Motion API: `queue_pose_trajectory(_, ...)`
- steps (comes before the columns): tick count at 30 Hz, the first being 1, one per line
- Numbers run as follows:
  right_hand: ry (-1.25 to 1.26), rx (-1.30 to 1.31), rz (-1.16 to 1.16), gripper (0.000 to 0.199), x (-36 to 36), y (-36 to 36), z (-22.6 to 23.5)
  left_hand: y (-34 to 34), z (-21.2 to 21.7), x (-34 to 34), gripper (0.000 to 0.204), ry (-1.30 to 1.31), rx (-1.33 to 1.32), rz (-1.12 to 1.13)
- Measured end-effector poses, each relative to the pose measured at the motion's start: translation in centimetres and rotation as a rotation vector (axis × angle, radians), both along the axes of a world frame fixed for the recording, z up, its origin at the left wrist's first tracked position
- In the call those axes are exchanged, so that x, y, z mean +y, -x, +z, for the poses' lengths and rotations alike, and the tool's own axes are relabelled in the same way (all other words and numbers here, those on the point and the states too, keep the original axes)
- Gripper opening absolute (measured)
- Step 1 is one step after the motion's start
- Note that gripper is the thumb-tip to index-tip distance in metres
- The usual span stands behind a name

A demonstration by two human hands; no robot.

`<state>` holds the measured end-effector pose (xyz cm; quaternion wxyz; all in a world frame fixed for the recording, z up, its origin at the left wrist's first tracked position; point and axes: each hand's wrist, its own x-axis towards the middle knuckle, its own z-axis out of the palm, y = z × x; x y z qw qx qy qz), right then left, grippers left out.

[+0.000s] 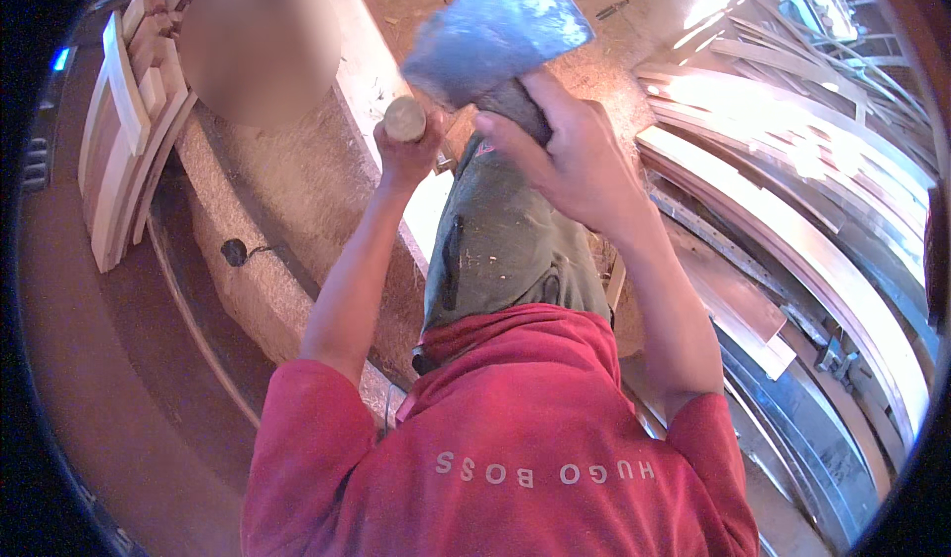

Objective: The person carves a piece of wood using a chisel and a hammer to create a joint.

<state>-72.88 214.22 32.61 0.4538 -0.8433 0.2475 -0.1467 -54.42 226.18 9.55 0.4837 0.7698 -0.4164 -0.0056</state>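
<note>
My right hand (584,166) grips a hatchet (500,37) close to its head. Its broad steel blade is raised above my lap and slightly smeared by motion. To its left, my left hand (411,151) is closed round an upright wooden chisel handle (405,119), whose round butt end faces up. The chisel's blade is hidden below the hand. Under and beyond the left hand runs a long pale timber (369,71). The hatchet head is near the handle's butt, but apart from it in this view.
Several curved wooden pieces (124,151) are stacked at the far left. Long curved boards (792,200) lie piled on the right. A small black object (235,252) rests on the wood-coloured surface at left. A blurred round patch hides the area at upper left.
</note>
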Motion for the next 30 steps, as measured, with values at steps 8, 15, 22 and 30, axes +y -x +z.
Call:
queue_pose_trajectory(8, 0.406, 0.224, 0.205, 0.038, -0.3, -1.1, -1.5, -2.7, -5.0, 1.2, 0.076, -0.087, -0.418, -0.088)
queue_pose_trajectory(15, 0.407, 0.143, 0.256, 0.035, 0.1, -1.3, -1.8, -1.9, -8.1, 1.1, 0.037, 0.363, 0.31, -0.086)
queue_pose_trajectory(22, 0.24, 0.17, 0.116, 0.039, -0.9, -0.4, -1.5, -2.8, 3.3, -4.8, 0.021, 0.796, 0.647, 0.582)
queue_pose_trajectory(30, 0.039, -0.07, 0.022, 0.04, -1.7, 0.0, -3.6, -3.8, 3.1, -3.1, 0.015, 0.502, 0.516, 0.154)
